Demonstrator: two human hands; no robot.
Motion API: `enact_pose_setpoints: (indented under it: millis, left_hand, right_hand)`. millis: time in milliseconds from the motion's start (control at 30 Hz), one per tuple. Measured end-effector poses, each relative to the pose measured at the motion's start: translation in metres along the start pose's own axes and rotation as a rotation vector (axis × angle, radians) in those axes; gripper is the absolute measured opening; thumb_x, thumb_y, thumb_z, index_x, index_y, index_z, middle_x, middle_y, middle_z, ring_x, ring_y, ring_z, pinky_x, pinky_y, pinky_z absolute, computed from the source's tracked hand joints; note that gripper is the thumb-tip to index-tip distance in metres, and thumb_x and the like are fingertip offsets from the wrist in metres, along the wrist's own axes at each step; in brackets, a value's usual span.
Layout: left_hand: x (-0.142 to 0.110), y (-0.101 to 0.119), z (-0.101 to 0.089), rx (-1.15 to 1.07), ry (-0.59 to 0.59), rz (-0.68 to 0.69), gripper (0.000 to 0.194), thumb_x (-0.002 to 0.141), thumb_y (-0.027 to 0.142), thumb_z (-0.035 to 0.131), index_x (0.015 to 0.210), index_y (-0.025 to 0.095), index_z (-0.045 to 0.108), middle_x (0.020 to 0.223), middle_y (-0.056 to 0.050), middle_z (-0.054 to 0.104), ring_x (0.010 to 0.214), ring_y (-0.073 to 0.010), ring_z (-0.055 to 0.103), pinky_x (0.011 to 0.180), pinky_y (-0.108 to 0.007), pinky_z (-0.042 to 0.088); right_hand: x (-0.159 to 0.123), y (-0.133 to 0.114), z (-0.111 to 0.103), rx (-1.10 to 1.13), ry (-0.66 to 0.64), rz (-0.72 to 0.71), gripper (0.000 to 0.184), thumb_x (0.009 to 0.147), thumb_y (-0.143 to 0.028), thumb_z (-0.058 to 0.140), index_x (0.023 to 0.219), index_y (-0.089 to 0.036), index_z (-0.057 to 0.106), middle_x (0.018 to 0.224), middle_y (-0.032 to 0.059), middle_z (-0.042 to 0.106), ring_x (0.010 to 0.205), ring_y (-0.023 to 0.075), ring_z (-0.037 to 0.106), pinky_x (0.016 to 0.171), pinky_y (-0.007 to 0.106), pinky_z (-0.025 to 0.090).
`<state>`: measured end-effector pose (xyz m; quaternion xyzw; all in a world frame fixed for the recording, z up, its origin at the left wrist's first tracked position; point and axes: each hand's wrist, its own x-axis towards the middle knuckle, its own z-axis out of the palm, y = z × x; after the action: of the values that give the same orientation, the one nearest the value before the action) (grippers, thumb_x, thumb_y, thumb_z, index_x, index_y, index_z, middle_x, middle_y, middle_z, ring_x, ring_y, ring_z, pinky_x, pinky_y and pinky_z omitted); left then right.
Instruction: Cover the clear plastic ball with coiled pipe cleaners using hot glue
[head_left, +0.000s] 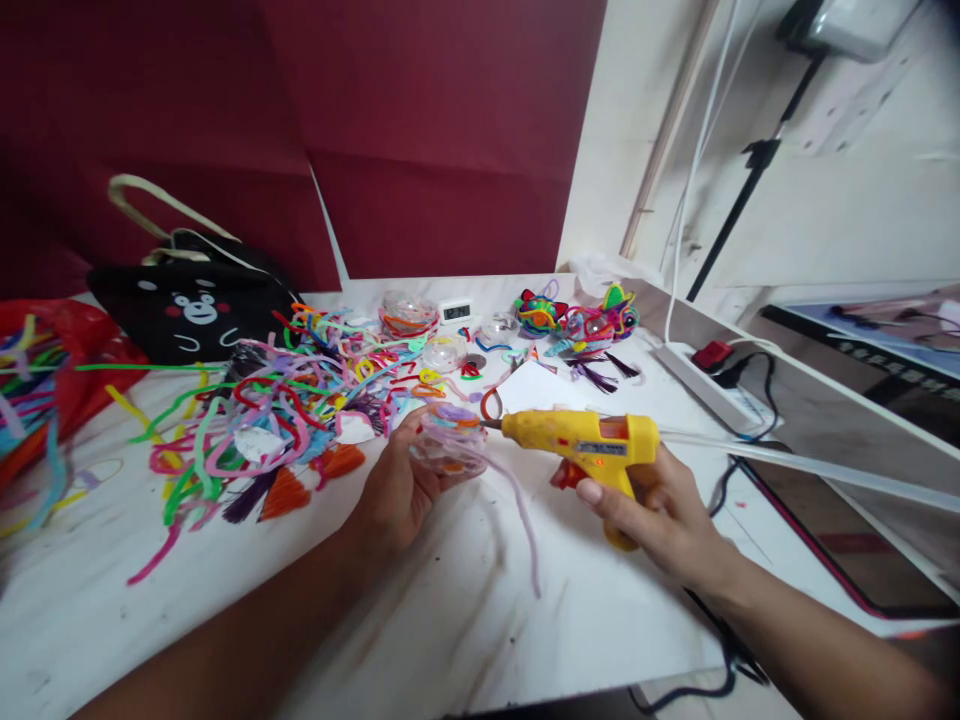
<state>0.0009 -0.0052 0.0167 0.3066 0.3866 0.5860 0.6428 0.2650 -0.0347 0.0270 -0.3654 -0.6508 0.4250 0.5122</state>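
Note:
In my left hand (401, 490) is a clear plastic ball (450, 455) partly wrapped with pipe cleaners; the fingers close round its left side. A lilac pipe cleaner (523, 510) trails from it down over the white table. My right hand (660, 505) grips a yellow hot glue gun (581, 438), its fingers at the red trigger. The gun's nozzle points left and meets, or nearly meets, the ball's upper right edge. A clear glue stick (720, 447) sticks out behind the gun.
Loose pipe cleaners (285, 400) and tassels heap on the left beside a black bag (191, 300) and a red plastic bag (97, 385). Behind stand a small digital clock (456, 312) and decorated balls (540, 315). At right lie a power strip (709, 385) and a dark tablet-like device (847, 540).

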Motion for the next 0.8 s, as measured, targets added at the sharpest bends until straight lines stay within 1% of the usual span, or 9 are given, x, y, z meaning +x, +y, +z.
enact_pose_setpoints:
  millis: [100,167,267,367,467,567,667,800]
  left_hand:
    - [0.001,-0.001,-0.004,-0.051,-0.109,0.01,0.031,0.094,0.039,0.075,0.117,0.019,0.072,0.09,-0.009,0.088,0.08,-0.0277,0.086,0.076,-0.041,0.072]
    - [0.002,-0.002,-0.004,-0.076,-0.143,0.015,0.03,0.093,0.037,0.077,0.117,0.02,0.073,0.087,-0.007,0.088,0.078,-0.0281,0.086,0.074,-0.039,0.072]
    - [0.001,-0.002,-0.002,-0.079,-0.139,0.008,0.029,0.09,0.034,0.078,0.115,0.019,0.075,0.087,-0.006,0.088,0.082,-0.0292,0.086,0.076,-0.04,0.073]
    - [-0.001,-0.002,0.002,-0.069,-0.11,0.019,0.036,0.084,0.035,0.082,0.114,0.018,0.075,0.096,-0.009,0.09,0.087,-0.0301,0.087,0.078,-0.041,0.074]
    - [-0.002,-0.002,0.005,-0.063,-0.094,0.027,0.042,0.079,0.032,0.082,0.118,0.019,0.074,0.099,-0.009,0.09,0.088,-0.029,0.087,0.078,-0.039,0.074]
    - [-0.003,-0.003,0.005,-0.07,-0.097,0.019,0.04,0.081,0.03,0.08,0.119,0.019,0.073,0.099,-0.008,0.09,0.088,-0.0277,0.087,0.08,-0.039,0.073]
    - [-0.003,-0.006,0.003,-0.076,-0.105,0.018,0.039,0.085,0.033,0.079,0.121,0.02,0.072,0.103,-0.009,0.089,0.091,-0.029,0.087,0.08,-0.04,0.073]
    - [-0.002,-0.009,0.0,-0.074,-0.109,0.02,0.041,0.085,0.036,0.081,0.121,0.019,0.072,0.107,-0.01,0.089,0.097,-0.0313,0.086,0.084,-0.042,0.071]
  right_hand:
    - [-0.003,-0.003,0.001,-0.085,-0.035,-0.116,0.014,0.095,-0.037,0.082,0.103,-0.026,0.082,0.095,0.008,0.085,0.077,0.0257,0.079,0.059,0.032,0.064]
    - [-0.004,-0.003,0.0,-0.149,-0.04,-0.21,0.012,0.095,-0.031,0.081,0.106,-0.027,0.081,0.098,0.0079,0.083,0.081,0.0272,0.081,0.063,0.034,0.068]
    - [-0.006,0.001,-0.003,-0.28,-0.048,-0.381,0.024,0.094,-0.028,0.081,0.117,-0.032,0.076,0.103,0.006,0.079,0.081,0.0274,0.081,0.063,0.034,0.069]
    - [-0.008,0.007,-0.006,-0.462,-0.056,-0.523,0.033,0.095,-0.032,0.079,0.127,-0.037,0.07,0.107,0.0064,0.079,0.083,0.0297,0.081,0.063,0.039,0.07]
    - [-0.008,0.008,-0.008,-0.578,-0.109,-0.553,0.032,0.101,-0.035,0.072,0.132,-0.036,0.064,0.109,0.0067,0.079,0.078,0.029,0.08,0.062,0.041,0.07]
    - [-0.008,0.006,-0.008,-0.62,-0.135,-0.567,0.027,0.104,-0.034,0.068,0.131,-0.034,0.061,0.107,0.0071,0.079,0.078,0.0279,0.081,0.062,0.041,0.07]
    - [-0.008,0.004,-0.006,-0.642,-0.123,-0.574,0.022,0.105,-0.035,0.066,0.127,-0.032,0.062,0.102,0.0061,0.08,0.076,0.0266,0.081,0.061,0.039,0.07]
    - [-0.009,0.004,-0.004,-0.651,-0.11,-0.585,0.018,0.104,-0.033,0.066,0.121,-0.027,0.066,0.1,0.007,0.081,0.076,0.026,0.081,0.062,0.038,0.07]
